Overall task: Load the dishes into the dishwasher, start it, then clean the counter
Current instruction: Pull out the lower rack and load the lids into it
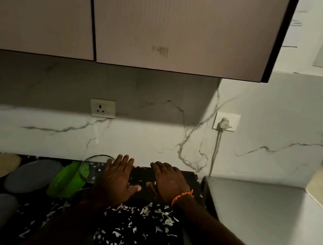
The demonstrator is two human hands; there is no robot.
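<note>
Both the left hand [118,179] and the right hand [169,182] lie flat on the dark speckled counter [139,225], fingers straight and holding nothing. The plates [33,175] and a glass bowl [93,164] sit unloaded just left; I judge it best to lift them one at a time, glass first.

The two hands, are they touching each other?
Apart. The head view shows the left hand and the right hand lying flat side by side, with a strip of dark speckled counter visible between them.
</note>
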